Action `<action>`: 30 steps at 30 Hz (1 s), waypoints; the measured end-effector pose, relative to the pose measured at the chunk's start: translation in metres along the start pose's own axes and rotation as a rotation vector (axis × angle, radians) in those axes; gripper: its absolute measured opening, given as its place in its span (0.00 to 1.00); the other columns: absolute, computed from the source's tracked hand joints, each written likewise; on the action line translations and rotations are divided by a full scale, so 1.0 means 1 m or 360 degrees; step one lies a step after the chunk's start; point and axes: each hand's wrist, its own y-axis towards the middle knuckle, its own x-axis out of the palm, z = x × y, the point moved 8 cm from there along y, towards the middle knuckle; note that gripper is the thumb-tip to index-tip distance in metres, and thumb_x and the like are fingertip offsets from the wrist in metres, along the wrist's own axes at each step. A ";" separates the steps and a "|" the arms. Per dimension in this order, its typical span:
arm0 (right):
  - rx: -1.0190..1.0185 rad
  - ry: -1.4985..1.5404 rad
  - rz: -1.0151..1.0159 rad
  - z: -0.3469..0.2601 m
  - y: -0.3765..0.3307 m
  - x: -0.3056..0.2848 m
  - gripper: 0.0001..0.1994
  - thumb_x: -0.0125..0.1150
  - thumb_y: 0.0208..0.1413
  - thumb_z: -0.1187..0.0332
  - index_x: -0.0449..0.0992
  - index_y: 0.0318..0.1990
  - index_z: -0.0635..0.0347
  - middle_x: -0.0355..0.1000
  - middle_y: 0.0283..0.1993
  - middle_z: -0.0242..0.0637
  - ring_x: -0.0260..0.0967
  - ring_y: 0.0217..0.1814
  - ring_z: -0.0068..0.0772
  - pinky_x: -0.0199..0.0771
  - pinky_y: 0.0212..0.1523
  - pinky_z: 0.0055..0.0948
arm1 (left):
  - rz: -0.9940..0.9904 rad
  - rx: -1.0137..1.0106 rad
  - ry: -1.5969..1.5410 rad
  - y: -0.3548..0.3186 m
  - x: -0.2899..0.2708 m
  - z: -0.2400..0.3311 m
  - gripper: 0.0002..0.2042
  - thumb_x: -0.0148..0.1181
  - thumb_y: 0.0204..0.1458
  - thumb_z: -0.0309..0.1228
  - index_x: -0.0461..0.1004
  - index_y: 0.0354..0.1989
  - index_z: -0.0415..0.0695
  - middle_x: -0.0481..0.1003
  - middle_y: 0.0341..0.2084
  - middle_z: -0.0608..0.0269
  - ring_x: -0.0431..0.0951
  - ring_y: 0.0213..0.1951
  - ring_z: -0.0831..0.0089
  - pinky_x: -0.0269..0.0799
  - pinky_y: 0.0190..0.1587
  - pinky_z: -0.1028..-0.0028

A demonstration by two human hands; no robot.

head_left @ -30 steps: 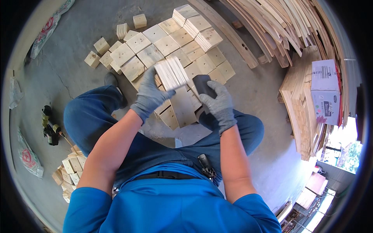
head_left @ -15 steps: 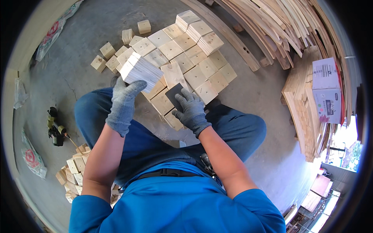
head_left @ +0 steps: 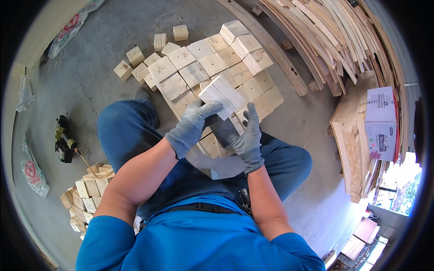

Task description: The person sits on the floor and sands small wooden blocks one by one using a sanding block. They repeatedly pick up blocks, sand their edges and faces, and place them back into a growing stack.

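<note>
My left hand, in a grey knit glove, is closed on a layered plywood block, tilted with its striped edges facing up. Under the block's near end is a dark grey sheet that looks like sandpaper. My right hand, also gloved, grips the sheet at its right side, with the fingers pointing up beside the block. Beyond both hands spreads a group of pale wooden blocks set close together on the floor. A few blocks stand higher at its far right corner.
Loose blocks lie at the group's far left. Long planks are piled at right, near a carton on stacked timber. At left are a blowtorch-like tool, another block heap and printed sacks.
My left hand has carried the block right and nearer, over the dark sheet. My right hand has turned and moved right with the sheet, and the two hands are now close together.
</note>
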 end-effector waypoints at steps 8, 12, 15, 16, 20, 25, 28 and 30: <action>-0.0154 -0.0117 0.0181 -0.016 0.007 -0.007 0.62 0.90 0.36 0.57 0.54 0.78 0.64 0.67 0.69 0.56 0.69 0.69 0.59 0.70 0.71 0.49 | -0.0404 -0.0223 -0.0356 -0.009 0.043 -0.020 0.34 0.67 0.65 0.40 0.62 0.75 0.41 0.73 0.65 0.49 0.77 0.65 0.58 0.70 0.72 0.58; -0.0204 -0.0223 0.0229 -0.014 0.008 -0.014 0.60 0.90 0.36 0.58 0.57 0.76 0.64 0.69 0.67 0.55 0.70 0.68 0.58 0.70 0.71 0.49 | -0.0388 -0.0263 -0.0357 -0.011 0.048 -0.024 0.34 0.67 0.66 0.41 0.61 0.75 0.42 0.73 0.64 0.49 0.77 0.64 0.58 0.72 0.70 0.57; -0.0051 0.0133 0.0246 -0.008 0.016 -0.021 0.56 0.89 0.39 0.59 0.60 0.75 0.66 0.71 0.65 0.51 0.71 0.68 0.50 0.72 0.70 0.44 | -0.0422 -0.0385 -0.0448 -0.008 0.038 -0.040 0.30 0.66 0.67 0.41 0.65 0.72 0.41 0.75 0.61 0.50 0.78 0.61 0.60 0.76 0.66 0.58; 0.0069 0.0382 0.0226 -0.002 0.024 -0.027 0.54 0.89 0.40 0.60 0.61 0.74 0.67 0.72 0.65 0.50 0.72 0.68 0.47 0.72 0.70 0.42 | -0.0458 -0.0396 -0.0391 -0.007 0.037 -0.045 0.28 0.66 0.67 0.40 0.67 0.70 0.40 0.76 0.60 0.50 0.79 0.60 0.60 0.77 0.64 0.59; 0.0273 0.0405 0.0353 0.054 0.056 -0.076 0.43 0.81 0.51 0.66 0.64 0.72 0.73 0.72 0.66 0.47 0.72 0.66 0.40 0.72 0.69 0.37 | -0.0366 -0.0198 0.0425 -0.007 0.044 -0.035 0.29 0.67 0.66 0.41 0.69 0.68 0.33 0.78 0.56 0.50 0.79 0.59 0.62 0.76 0.63 0.66; 0.0563 0.0947 0.0277 0.134 0.109 -0.127 0.27 0.71 0.60 0.70 0.73 0.65 0.73 0.78 0.58 0.46 0.77 0.58 0.35 0.74 0.64 0.33 | -0.0349 -0.0138 0.1240 0.000 0.053 -0.024 0.37 0.73 0.61 0.43 0.66 0.71 0.32 0.77 0.59 0.47 0.78 0.61 0.62 0.73 0.66 0.68; 0.0688 0.0952 0.0247 0.182 0.138 -0.146 0.25 0.68 0.63 0.71 0.74 0.66 0.72 0.78 0.60 0.44 0.77 0.60 0.35 0.74 0.65 0.34 | -0.0417 -0.0115 0.1328 -0.001 0.060 -0.023 0.38 0.73 0.60 0.45 0.66 0.71 0.34 0.77 0.58 0.45 0.79 0.60 0.61 0.75 0.66 0.66; 0.0714 0.0945 0.0226 0.191 0.155 -0.143 0.24 0.68 0.63 0.70 0.75 0.65 0.72 0.79 0.59 0.43 0.77 0.60 0.35 0.75 0.65 0.34 | -0.0442 -0.0022 0.1538 0.000 0.061 -0.022 0.38 0.73 0.59 0.47 0.67 0.71 0.36 0.77 0.58 0.42 0.81 0.59 0.56 0.77 0.64 0.63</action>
